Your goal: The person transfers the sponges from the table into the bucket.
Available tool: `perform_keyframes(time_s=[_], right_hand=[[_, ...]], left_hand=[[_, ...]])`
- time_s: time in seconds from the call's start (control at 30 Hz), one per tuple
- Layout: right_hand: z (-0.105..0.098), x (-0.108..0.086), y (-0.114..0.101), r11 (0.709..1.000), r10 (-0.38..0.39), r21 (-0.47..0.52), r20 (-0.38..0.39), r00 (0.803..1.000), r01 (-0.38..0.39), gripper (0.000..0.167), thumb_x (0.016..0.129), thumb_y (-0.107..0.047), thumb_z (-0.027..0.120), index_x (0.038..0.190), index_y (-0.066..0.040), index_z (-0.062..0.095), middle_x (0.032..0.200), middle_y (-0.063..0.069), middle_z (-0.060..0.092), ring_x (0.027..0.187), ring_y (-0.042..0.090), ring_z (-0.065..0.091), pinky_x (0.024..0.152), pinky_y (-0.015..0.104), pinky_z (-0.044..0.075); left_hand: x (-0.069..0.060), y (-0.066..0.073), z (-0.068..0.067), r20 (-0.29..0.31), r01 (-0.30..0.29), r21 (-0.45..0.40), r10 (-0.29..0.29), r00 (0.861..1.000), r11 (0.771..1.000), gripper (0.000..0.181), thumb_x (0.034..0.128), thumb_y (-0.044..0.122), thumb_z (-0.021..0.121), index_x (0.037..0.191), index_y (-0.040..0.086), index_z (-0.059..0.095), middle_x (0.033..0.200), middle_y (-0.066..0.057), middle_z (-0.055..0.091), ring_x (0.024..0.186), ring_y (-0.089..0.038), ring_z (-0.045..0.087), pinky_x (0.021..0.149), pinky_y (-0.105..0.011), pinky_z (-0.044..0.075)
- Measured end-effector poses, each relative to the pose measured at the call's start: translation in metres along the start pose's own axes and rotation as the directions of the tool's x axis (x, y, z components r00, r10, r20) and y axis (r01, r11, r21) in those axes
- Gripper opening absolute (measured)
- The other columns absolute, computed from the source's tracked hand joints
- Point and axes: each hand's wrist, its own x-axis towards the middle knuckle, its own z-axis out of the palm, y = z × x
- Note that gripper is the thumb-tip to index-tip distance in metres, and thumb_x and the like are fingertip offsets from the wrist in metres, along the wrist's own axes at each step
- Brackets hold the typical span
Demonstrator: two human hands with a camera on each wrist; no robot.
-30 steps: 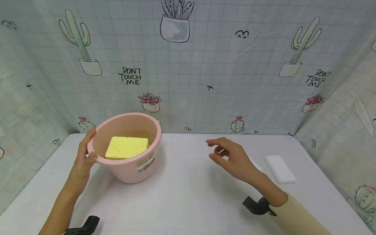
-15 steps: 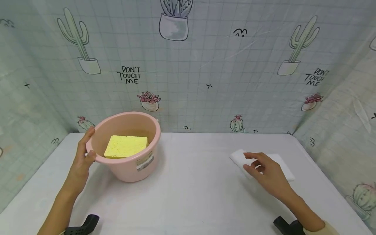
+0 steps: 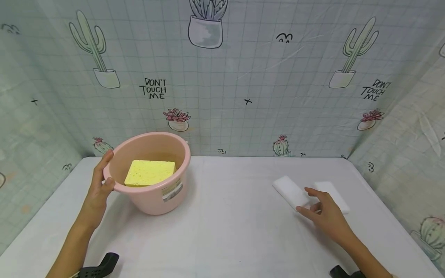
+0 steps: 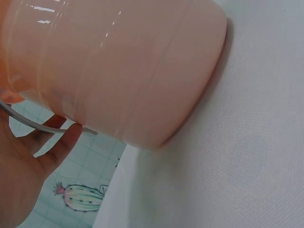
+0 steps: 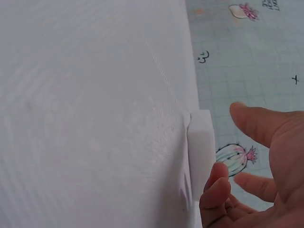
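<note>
On the left, a pink bucket (image 3: 156,199) stands on the white table, a yellow sponge (image 3: 150,173) showing inside it. My left hand (image 3: 96,195) grips the bucket's rim on its left side, thumb in front. In the left wrist view, that hand's fingers (image 4: 64,145) lie by the grey handle (image 4: 28,122) and the bucket wall. Towards the right lie two white blocks, the nearer block (image 3: 291,191) and a farther block (image 3: 332,197). My right hand (image 3: 325,214) hovers at the nearer block's front end, thumb and forefinger spread; contact cannot be made out.
A white cloth covers the table (image 3: 222,231). Behind it hangs a grid-patterned curtain (image 3: 215,85) printed with cacti, which also runs along both sides. Each forearm wears a dark wrist mount, the left mount (image 3: 99,267) and the right mount (image 3: 342,272).
My right hand has moved right and towards me from mid-table, then lowered to the nearer white block, which is now more exposed. The left hand and bucket have stayed put.
</note>
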Motion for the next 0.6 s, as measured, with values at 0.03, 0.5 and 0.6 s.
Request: perform_keyframes(time_s=[0.03,0.5,0.6], right_hand=[[0.001,0.0,0.002,1.0,0.013,0.0,0.001,1.0,-0.013,0.077,0.084,-0.042,0.071,0.143,-0.006,0.039,0.131,0.018,0.043,0.081,0.015,0.054,0.059,0.025,0.045],[0.013,0.002,0.011,0.989,0.137,0.07,-0.055,0.989,-0.133,0.08,0.08,-0.042,0.075,0.14,-0.003,0.04,0.117,0.016,0.052,0.071,0.012,0.052,0.063,0.023,0.04],[0.016,0.004,0.008,0.988,0.153,0.048,-0.066,0.986,-0.15,0.079,0.079,-0.043,0.076,0.137,-0.001,0.042,0.098,0.012,0.054,0.071,0.015,0.049,0.061,0.025,0.04]], left_hand=[[0.0,0.0,0.0,-0.001,0.001,0.002,-0.001,1.0,1.0,0.061,0.0976,0.029,0.036,0.154,0.031,0.013,0.158,0.011,0.005,0.141,-0.017,0.015,0.108,-0.055,0.017],[0.0,0.002,0.001,0.003,0.015,0.014,-0.015,1.0,1.0,0.061,0.0979,0.031,0.036,0.154,0.033,0.012,0.158,0.011,0.005,0.14,-0.016,0.017,0.107,-0.053,0.021],[0.0,0.003,0.001,-0.005,0.032,0.012,-0.032,0.999,0.999,0.061,0.0976,0.032,0.037,0.154,0.034,0.013,0.157,0.012,0.006,0.14,-0.017,0.017,0.106,-0.056,0.021]])
